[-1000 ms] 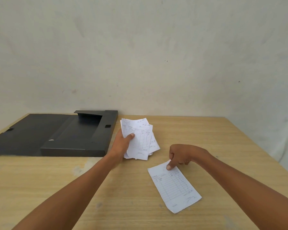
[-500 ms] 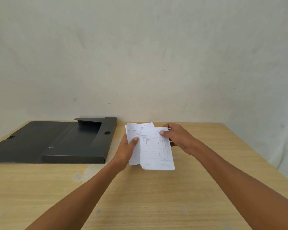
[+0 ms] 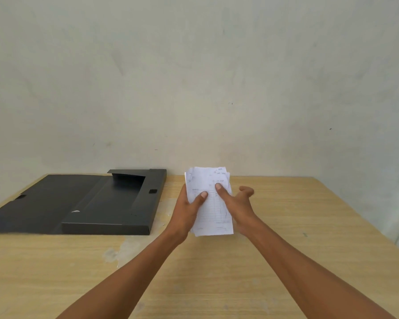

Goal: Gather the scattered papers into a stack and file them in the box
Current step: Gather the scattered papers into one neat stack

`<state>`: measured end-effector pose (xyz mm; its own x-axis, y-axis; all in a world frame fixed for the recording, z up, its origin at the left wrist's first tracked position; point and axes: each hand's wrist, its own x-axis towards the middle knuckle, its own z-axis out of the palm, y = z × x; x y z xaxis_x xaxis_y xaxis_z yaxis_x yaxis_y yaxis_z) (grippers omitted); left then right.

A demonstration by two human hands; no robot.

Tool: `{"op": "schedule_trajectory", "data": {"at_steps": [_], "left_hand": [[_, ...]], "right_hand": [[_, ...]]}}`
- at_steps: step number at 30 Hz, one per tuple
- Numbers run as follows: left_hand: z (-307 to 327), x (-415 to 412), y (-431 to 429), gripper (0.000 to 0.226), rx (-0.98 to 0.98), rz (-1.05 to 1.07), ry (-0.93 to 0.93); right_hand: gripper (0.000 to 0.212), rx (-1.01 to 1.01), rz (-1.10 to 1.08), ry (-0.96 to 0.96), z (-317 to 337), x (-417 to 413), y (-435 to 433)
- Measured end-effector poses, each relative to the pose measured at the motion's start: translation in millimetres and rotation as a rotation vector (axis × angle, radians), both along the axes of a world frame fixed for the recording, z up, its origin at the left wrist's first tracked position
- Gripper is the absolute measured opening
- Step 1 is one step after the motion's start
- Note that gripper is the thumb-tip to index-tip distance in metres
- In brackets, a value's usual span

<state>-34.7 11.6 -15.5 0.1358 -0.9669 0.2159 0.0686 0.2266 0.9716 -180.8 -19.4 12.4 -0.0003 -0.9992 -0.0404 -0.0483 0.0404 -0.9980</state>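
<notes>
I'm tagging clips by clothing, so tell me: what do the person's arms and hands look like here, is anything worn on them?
Nothing is worn that shows. Both forearms are bare right down to the bottom edge of the picture: no sleeves or cuffs. The left hand and the right hand have no gloves, and no rings, watch or bracelet are visible at fingers or wrists. The thumbnails look short and unpainted.

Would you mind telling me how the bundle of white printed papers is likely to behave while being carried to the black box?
The bundle of white printed papers looks thin and light, so probably floppy. Its edges sit uneven, so sheets may slide apart. The left hand and right hand hold it from both sides, which likely steadies it.
</notes>
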Motion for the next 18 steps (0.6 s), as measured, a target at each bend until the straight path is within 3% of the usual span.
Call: {"op": "schedule_trajectory", "data": {"at_steps": [2,5,11,18], "left_hand": [[3.2,2.7,-2.7,0.041,-0.021,0.018,0.003],[3.2,4.7,-3.2,0.048,-0.059,0.092,-0.037],[-19.9,-2.0,9.0,0.061,-0.033,0.08,-0.059],[-12.3,-17.7,5.0,0.049,-0.04,0.036,-0.071]], "right_hand": [[0.036,-0.098,0.112,0.093,5.9,-3.1,-2.6],[0.016,-0.25,0.086,0.097,6.9,0.1,-2.4],[0.032,-0.205,0.152,-0.056,-28.2,7.3,13.7],[0.031,-0.297,0.018,-0.077,-25.2,9.1,12.7]]}}
